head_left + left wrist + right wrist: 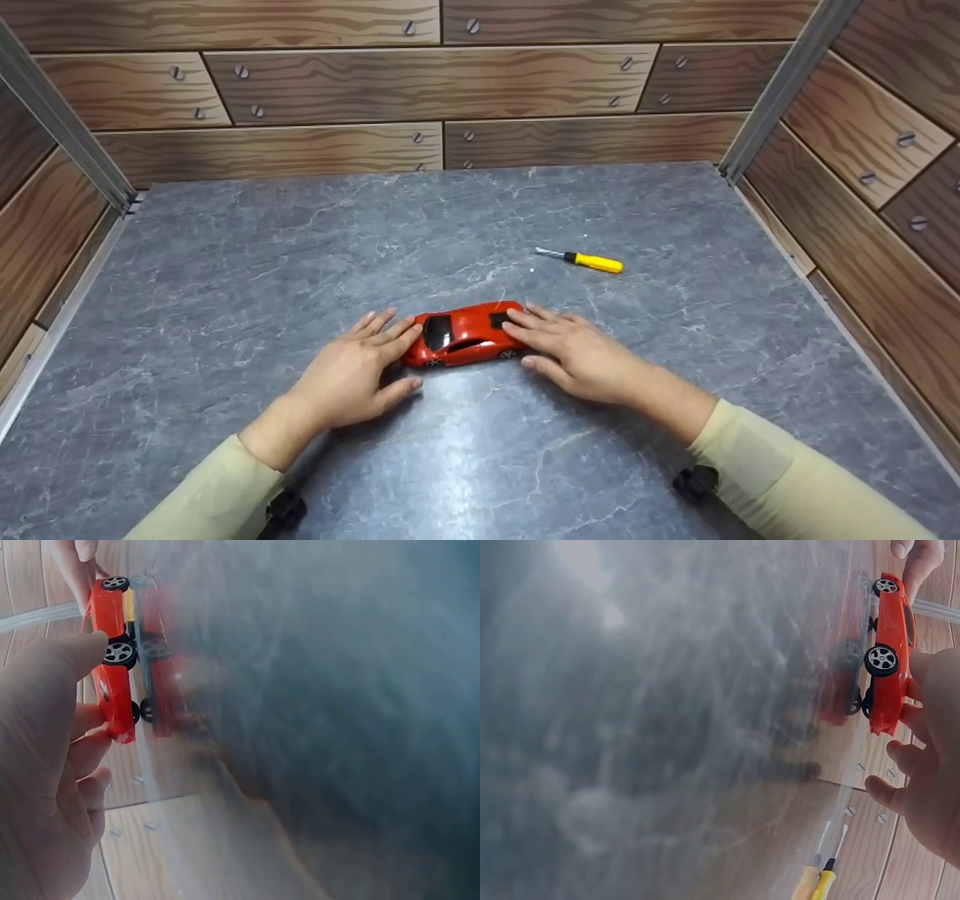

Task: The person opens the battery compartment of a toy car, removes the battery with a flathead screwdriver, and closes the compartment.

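A red toy car [472,330] with dark windows stands on its wheels on the grey surface, between both hands. At its front end, the fingers of my left hand [349,379] touch the bonnet, with the thumb apart from the car on the near side. My right hand [592,360] lays its fingers on the rear of the car, by a black panel. Both hands have mostly straight fingers. In the left wrist view the car [112,694] shows its wheels from the side, and the right wrist view shows the car [889,652] beside the right hand [934,757].
Behind the car to the right lies a screwdriver [596,262] with a yellow handle, its tip pointing left. The grey marbled table [337,240] is bordered by wood-patterned walls [435,86] at the back and sides, with metal corner posts [787,82].
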A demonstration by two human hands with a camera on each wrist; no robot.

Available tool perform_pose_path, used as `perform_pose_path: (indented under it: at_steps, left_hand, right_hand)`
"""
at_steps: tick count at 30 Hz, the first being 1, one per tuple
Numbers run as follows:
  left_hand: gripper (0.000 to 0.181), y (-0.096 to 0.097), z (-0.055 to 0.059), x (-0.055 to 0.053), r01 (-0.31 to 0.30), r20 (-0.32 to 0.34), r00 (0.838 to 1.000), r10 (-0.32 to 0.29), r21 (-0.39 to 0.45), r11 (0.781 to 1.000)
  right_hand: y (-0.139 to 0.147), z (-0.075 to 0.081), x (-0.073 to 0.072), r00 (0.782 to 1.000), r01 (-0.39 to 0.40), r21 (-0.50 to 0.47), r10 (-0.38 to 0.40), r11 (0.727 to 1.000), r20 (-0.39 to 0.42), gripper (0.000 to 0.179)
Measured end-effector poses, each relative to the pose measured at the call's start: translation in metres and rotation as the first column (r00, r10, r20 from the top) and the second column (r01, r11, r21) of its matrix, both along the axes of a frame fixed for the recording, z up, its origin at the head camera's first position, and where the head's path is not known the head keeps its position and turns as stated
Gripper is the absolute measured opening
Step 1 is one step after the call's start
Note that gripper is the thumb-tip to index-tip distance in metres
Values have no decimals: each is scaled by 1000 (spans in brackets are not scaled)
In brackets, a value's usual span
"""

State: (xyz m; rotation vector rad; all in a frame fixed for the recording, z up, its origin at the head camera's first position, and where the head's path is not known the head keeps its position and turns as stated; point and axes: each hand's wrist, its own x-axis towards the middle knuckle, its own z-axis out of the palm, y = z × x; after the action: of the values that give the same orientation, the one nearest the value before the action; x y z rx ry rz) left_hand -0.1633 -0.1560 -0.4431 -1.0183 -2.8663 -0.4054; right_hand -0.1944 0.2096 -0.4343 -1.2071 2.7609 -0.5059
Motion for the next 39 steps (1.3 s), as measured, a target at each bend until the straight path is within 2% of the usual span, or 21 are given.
perform_pose_path:
  at_steps: [10, 17, 23, 28, 39]
  left_hand:
    - [74, -2, -1, -4, -14, 39, 999, 12, 45, 999]
    - [72, -2, -4, -10, -46, 97, 995, 36, 113, 993]
    - [72, -1, -6, -14, -69, 146, 988, 49, 130, 989]
    - [71, -1, -6, -16, -76, 176, 983, 49, 150, 986]
    - [69, -1, -8, -18, -78, 179, 983, 46, 176, 981]
  right_hand:
    - [0, 0, -7, 999, 38, -87, -39, 996, -14, 58]
    - [-3, -1, -18, 998, 53, -141, -49, 989, 34, 61]
    - [-4, -6, -24, 997, 38, -192, -26, 981, 69, 62]
    - [-2, -8, -27, 995, 57, -205, -39, 977, 91, 61]
    - [-2, -11, -29, 993, 67, -229, -41, 971, 115, 61]
